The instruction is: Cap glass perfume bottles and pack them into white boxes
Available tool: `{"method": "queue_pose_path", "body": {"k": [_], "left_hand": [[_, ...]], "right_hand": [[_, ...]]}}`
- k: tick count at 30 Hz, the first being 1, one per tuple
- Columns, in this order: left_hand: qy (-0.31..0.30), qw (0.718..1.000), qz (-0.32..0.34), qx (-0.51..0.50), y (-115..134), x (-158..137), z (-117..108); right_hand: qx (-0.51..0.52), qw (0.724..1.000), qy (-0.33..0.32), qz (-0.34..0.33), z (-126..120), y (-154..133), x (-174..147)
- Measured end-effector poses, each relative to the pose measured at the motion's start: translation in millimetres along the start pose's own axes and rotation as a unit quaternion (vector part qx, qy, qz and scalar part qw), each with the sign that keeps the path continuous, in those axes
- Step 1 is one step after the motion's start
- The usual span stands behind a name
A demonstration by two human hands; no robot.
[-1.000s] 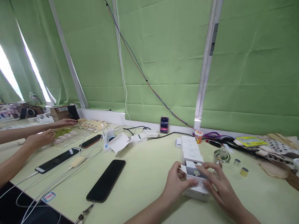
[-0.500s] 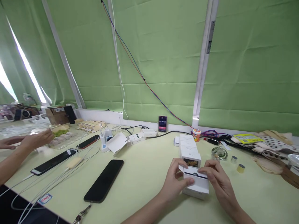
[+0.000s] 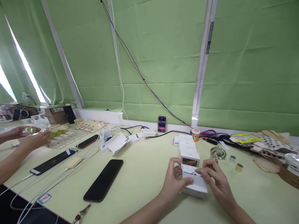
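A small white cardboard box [image 3: 195, 186] stands on the table in front of me, its top flap partly tucked with a narrow dark gap along it. My left hand [image 3: 173, 180] grips the box's left side, thumb on the front and fingers at the top edge. On the right, the fingers of my right hand [image 3: 213, 180] pinch at the flap near its right corner. What lies inside the box is hidden. Right behind it a row of similar white boxes [image 3: 188, 149] reaches back, the nearest showing a dark printed front.
A black phone [image 3: 103, 180], keys [image 3: 81, 214] and white cables lie to the left. Past them, a co-worker's hands [image 3: 35, 138] hold a clear container beside a tray of pale round items [image 3: 61, 139]. At right are small metallic caps [image 3: 239, 167] and a glass dish [image 3: 218, 152].
The box's flap has gone down a little, and the dark gap is narrower. My hands keep their places on it. The co-worker's hands have moved and a clear container shows in them.
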State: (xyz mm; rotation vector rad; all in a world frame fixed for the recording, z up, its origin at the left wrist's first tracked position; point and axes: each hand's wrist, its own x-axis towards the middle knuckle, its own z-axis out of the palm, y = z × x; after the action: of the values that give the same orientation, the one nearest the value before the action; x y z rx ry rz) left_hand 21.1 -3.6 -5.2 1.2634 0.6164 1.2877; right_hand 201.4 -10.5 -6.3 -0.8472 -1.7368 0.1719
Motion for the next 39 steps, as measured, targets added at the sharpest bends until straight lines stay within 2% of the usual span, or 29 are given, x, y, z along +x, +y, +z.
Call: {"method": "queue_pose_path", "body": {"k": [5, 11, 16, 18, 22, 27, 35, 39], "left_hand": [[-0.004, 0.994, 0.056, 0.093, 3, 1, -1], [-0.015, 0.994, 0.061, 0.094, 2, 2, -4], [-0.028, 0.993, 0.065, 0.091, 0, 3, -6], [-0.032, 0.993, 0.067, 0.092, -1, 4, -7], [-0.047, 0.991, 0.071, 0.099, -5, 6, -10], [-0.074, 0.984, 0.099, 0.126, -8, 4, -17], [-0.15, 0.948, 0.18, 0.214, -8, 2, -32], [-0.169, 0.942, 0.206, 0.206, -12, 6, -34]], "right_hand": [[0.007, 1.0, 0.003, 0.005, 1, -1, 0], [0.055, 0.998, -0.007, 0.037, -1, 7, -6], [0.176, 0.971, 0.083, 0.137, 2, 17, -12], [0.219, 0.955, 0.09, 0.179, 4, 19, -12], [0.25, 0.939, 0.087, 0.22, 6, 18, -9], [0.205, 0.95, 0.03, 0.234, 7, 9, -3], [0.281, 0.913, -0.004, 0.297, 10, 3, 0], [0.244, 0.925, -0.012, 0.292, 8, 1, 4]]}}
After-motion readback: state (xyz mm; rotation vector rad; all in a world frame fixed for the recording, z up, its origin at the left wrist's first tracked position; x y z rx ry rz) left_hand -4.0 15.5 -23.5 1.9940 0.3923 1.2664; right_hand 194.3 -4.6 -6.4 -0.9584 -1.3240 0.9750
